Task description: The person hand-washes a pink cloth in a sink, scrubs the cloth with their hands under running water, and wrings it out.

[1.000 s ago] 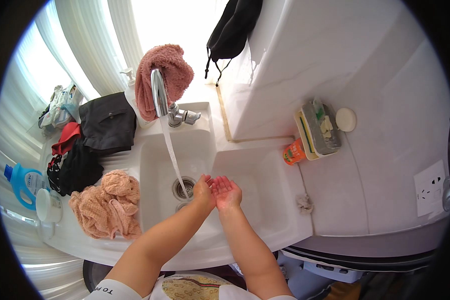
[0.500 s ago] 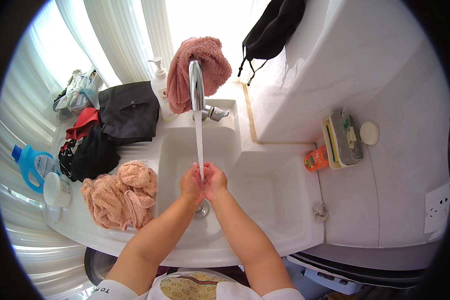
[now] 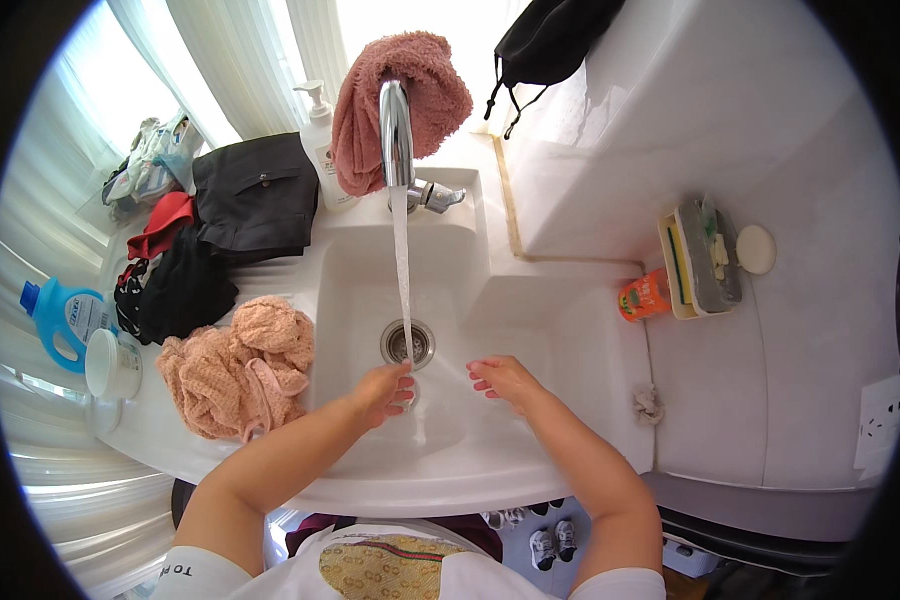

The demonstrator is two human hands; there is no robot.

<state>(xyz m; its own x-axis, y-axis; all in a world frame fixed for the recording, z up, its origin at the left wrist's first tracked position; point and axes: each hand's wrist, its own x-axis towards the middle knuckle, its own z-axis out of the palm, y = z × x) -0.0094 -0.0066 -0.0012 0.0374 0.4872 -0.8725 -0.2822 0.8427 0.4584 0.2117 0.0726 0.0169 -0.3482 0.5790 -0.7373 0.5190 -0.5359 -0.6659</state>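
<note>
The left hand is over the front half of the sink, its fingers slightly bent and parted, with nothing in its grasp. Its fingertips are at the lower end of the running water; whether they touch the stream cannot be told. The right hand is clear of the left, palm turned inward, fingers loosely curled, likewise holding nothing. A gap separates the two hands.

The water falls from the chrome tap at the back edge of the sink toward the drain, which lies just beyond the left hand. A dusky pink towel is draped behind the tap's spout, with a white pump bottle to its left.

On the tabletop left of the basin, a crumpled peach towel lies nearest the front edge. Behind it are a black cloth, a red cloth and a dark grey folded garment. A white tub and a blue jug are noted toward the left edge. A small crumpled wad is at the sink's right edge.
</note>
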